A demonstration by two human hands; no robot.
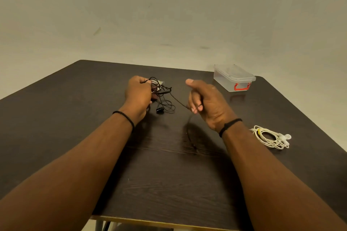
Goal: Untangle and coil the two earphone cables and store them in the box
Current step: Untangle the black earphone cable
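A tangled black earphone cable (163, 93) hangs between my two hands above the dark table (169, 184). My left hand (139, 93) grips the bunched loops at its fingertips. My right hand (204, 99) is closed on one strand, which runs taut from the bundle and then trails down toward me onto the table. A black earbud dangles below the tangle. The white earphone cable (270, 138) lies coiled with a yellow tie on the table, right of my right wrist. The clear plastic box (233, 78) with a red latch stands at the far right, its lid on.
The table's far edge meets a plain wall. Its right edge runs close behind the white coil and the box. The near edge shows a light trim with table legs below.
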